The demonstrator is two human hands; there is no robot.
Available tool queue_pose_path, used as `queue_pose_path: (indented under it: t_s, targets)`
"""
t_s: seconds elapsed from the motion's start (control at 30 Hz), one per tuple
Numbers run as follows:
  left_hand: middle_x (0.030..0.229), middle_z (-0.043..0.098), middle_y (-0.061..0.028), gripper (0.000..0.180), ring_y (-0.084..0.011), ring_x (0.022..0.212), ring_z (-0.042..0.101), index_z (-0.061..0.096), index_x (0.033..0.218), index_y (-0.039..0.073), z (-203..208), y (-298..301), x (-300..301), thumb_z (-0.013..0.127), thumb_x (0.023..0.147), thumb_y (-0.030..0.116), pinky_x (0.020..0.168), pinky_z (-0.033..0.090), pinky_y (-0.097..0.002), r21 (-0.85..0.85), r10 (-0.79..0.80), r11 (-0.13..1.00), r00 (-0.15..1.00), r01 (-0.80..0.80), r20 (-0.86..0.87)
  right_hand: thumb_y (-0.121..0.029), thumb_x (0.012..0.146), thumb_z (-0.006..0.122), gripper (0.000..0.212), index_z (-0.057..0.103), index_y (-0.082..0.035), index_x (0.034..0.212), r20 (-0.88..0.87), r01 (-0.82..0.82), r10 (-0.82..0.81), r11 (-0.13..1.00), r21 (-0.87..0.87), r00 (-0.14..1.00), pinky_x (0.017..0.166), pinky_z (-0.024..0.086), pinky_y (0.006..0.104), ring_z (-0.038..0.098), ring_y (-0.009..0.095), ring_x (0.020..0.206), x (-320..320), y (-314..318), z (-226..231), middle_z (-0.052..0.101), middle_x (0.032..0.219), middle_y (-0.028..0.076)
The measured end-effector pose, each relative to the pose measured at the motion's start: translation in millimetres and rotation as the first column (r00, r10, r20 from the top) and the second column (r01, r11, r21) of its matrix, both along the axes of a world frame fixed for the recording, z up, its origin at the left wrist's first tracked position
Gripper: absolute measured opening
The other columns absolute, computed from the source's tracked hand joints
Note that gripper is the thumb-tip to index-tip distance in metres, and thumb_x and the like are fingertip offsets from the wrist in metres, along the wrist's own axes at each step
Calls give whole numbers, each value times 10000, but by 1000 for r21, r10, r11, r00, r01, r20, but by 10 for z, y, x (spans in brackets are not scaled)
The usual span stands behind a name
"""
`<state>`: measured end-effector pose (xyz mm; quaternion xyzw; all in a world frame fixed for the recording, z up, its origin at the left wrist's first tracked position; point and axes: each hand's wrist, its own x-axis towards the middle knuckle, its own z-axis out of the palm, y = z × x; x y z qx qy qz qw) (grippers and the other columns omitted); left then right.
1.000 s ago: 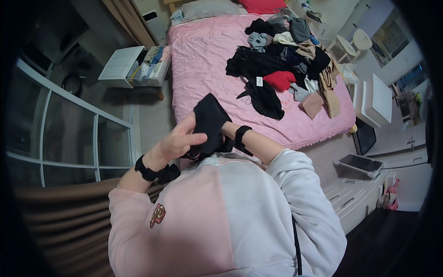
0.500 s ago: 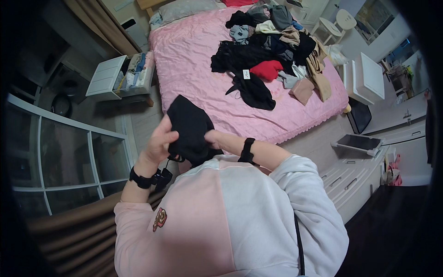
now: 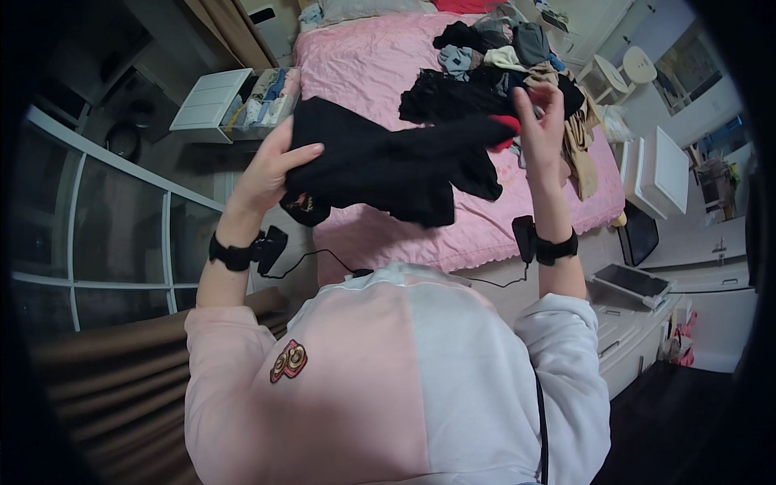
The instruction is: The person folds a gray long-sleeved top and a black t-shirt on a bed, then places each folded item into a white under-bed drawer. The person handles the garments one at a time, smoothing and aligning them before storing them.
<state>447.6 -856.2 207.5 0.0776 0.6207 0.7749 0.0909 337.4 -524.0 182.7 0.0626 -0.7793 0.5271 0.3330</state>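
Observation:
A black garment [image 3: 380, 166] hangs stretched between my two raised hands, over the near part of a bed with a pink cover [image 3: 356, 65]. My left hand [image 3: 271, 166] grips its left end, fingers curled over the cloth. My right hand [image 3: 543, 121] pinches its right end, close to a pile of clothes [image 3: 497, 61] on the bed's far right side. Both wrists wear black bands with cables. A small patch shows on the garment near my left hand.
An open white drawer unit [image 3: 230, 101] with folded items stands left of the bed. A glass-panelled partition [image 3: 97, 226] runs along the left. White furniture [image 3: 659, 170], a stool [image 3: 638, 61] and a low cabinet [image 3: 638, 339] stand to the right.
The garment was bunched between my hands close to my chest. My hands have risen and spread apart, pulling it out wide. The view has tilted toward the bed.

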Motion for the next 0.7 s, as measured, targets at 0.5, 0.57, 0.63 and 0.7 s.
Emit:
queue_pose_path:
  t_s: [0.5, 0.57, 0.63, 0.7]
  targets:
    - [961, 649, -27, 334, -99, 784, 637, 616, 1097, 100, -374, 240, -161, 691, 773, 132, 683, 508, -252, -659, -459, 698, 881, 281, -111, 76, 771, 470, 298, 608, -40, 1007, 48, -798, 909, 388, -461, 414, 787, 490, 219, 613, 115, 837, -225, -298, 921, 630, 912, 20]
    - [774, 674, -3, 246, -159, 752, 645, 690, 933, 160, -599, 239, -117, 711, 721, 282, 678, 503, -322, -948, -581, 318, 785, -24, -215, 76, 759, 451, 325, 603, -40, 1021, 112, -751, 893, 429, -502, 435, 800, 491, 222, 614, 119, 845, -285, -166, 1028, 631, 928, 24]
    - [925, 636, -86, 397, -255, 854, 624, 616, 1041, 116, -720, 293, -144, 733, 704, 291, 704, 479, -321, -890, -616, 429, 669, -157, -415, 77, 743, 443, 345, 600, -37, 1029, 231, -657, 822, 559, -506, 521, 814, 488, 223, 615, 119, 857, -275, -122, 1089, 632, 936, 23]
    - [990, 595, -135, 519, -312, 880, 603, 539, 1120, 73, -773, 461, -206, 754, 693, 275, 715, 473, -350, -688, -460, 643, 549, -337, -698, 77, 731, 433, 361, 600, -33, 1032, 244, -757, 863, 505, -414, 442, 826, 479, 218, 610, 111, 879, -209, -155, 1088, 635, 948, 23]
